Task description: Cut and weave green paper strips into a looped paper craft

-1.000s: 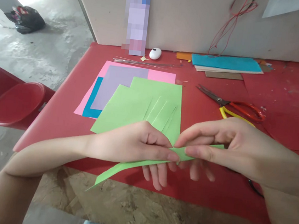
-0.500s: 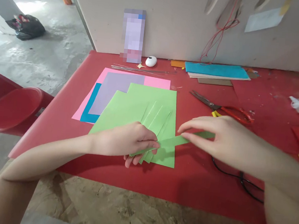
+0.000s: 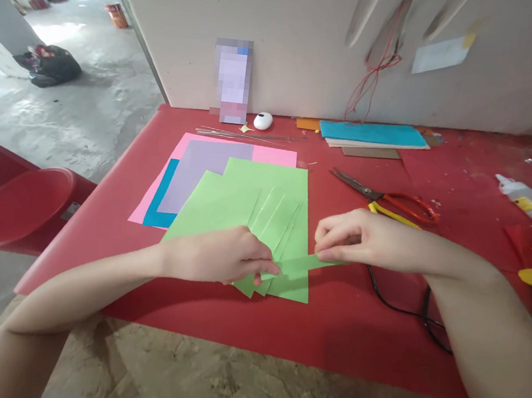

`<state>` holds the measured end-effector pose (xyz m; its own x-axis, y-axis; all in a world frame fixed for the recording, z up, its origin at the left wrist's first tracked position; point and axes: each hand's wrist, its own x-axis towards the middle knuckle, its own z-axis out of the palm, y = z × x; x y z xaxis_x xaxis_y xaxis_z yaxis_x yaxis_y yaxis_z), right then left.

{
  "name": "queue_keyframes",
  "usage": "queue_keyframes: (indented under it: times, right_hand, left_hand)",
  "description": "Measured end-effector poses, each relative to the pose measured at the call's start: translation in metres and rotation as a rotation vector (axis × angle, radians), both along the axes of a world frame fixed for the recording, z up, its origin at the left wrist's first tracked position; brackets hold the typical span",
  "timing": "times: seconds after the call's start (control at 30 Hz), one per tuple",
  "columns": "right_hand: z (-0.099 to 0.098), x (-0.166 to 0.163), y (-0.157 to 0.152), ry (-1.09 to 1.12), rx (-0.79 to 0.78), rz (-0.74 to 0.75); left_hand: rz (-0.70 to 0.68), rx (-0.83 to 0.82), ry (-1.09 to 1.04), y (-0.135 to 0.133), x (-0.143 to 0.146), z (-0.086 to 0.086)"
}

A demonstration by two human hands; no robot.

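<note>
A narrow green paper strip (image 3: 297, 265) stretches between my two hands, slightly above the table. My left hand (image 3: 247, 259) pinches its left end between thumb and fingers. Toward the other end, my right hand (image 3: 344, 236) closes on the strip with thumb and fingertips, and a short bit pokes out under the palm. Beneath the hands lie light green paper sheets (image 3: 228, 198), with several cut green strips (image 3: 269, 215) fanned on top; the left hand hides their lower part. Lilac, blue and pink sheets (image 3: 275, 156) show under the green ones.
Red-handled scissors (image 3: 410, 206) and a yellow-handled tool (image 3: 395, 216) lie beyond my right hand. A black cable (image 3: 390, 306) curls nearby. Along the wall are a phone (image 3: 233, 81), a white mouse-like object (image 3: 263, 121) and blue folded material (image 3: 372, 133). A glue bottle (image 3: 525, 198) lies right.
My right hand has curled its fingers more tightly and shifted its grip along the strip. My left hand's lower fingers have tucked in. The camera view has tilted slightly.
</note>
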<state>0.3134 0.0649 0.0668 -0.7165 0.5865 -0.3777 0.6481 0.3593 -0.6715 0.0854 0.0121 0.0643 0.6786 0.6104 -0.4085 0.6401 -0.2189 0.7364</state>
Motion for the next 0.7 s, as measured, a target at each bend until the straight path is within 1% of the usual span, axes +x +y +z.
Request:
queue_keyframes:
  times: [0.07, 0.2, 0.23, 0.3, 0.37, 0.47, 0.53, 0.6, 0.67, 0.7]
  right_hand:
    - [-0.003, 0.0, 0.004, 0.002, 0.016, 0.027]
    - [-0.009, 0.003, 0.008, -0.045, -0.014, 0.072]
    - [-0.011, 0.004, 0.008, -0.061, -0.003, 0.085]
    - [-0.012, 0.006, 0.005, -0.113, 0.086, 0.121]
    - [-0.011, 0.003, -0.001, -0.183, 0.224, 0.188]
    - [-0.011, -0.01, -0.016, -0.227, 0.403, 0.326]
    - [-0.013, -0.021, -0.025, -0.192, 0.492, 0.406]
    - [-0.019, -0.031, -0.031, -0.154, 0.56, 0.455]
    - [-0.027, -0.037, -0.031, -0.127, 0.612, 0.451]
    - [-0.032, -0.039, -0.03, -0.115, 0.639, 0.429]
  left_hand:
    - [-0.015, 0.074, -0.002, 0.001, 0.003, -0.005]
    - [-0.012, 0.186, 0.11, 0.001, 0.006, -0.014]
    - [-0.015, 0.195, 0.125, 0.0, 0.006, -0.015]
    - [-0.048, 0.207, 0.097, -0.002, 0.006, -0.017]
    - [-0.135, 0.305, -0.008, -0.004, 0.005, -0.018]
    - [-0.361, 0.619, -0.203, -0.006, 0.007, -0.024]
    - [-0.528, 0.779, -0.269, -0.007, 0.01, -0.034]
    - [-0.651, 0.862, -0.249, -0.007, 0.013, -0.047]
    - [-0.689, 0.904, -0.169, -0.01, 0.015, -0.059]
    - [-0.677, 0.913, -0.117, -0.012, 0.015, -0.065]
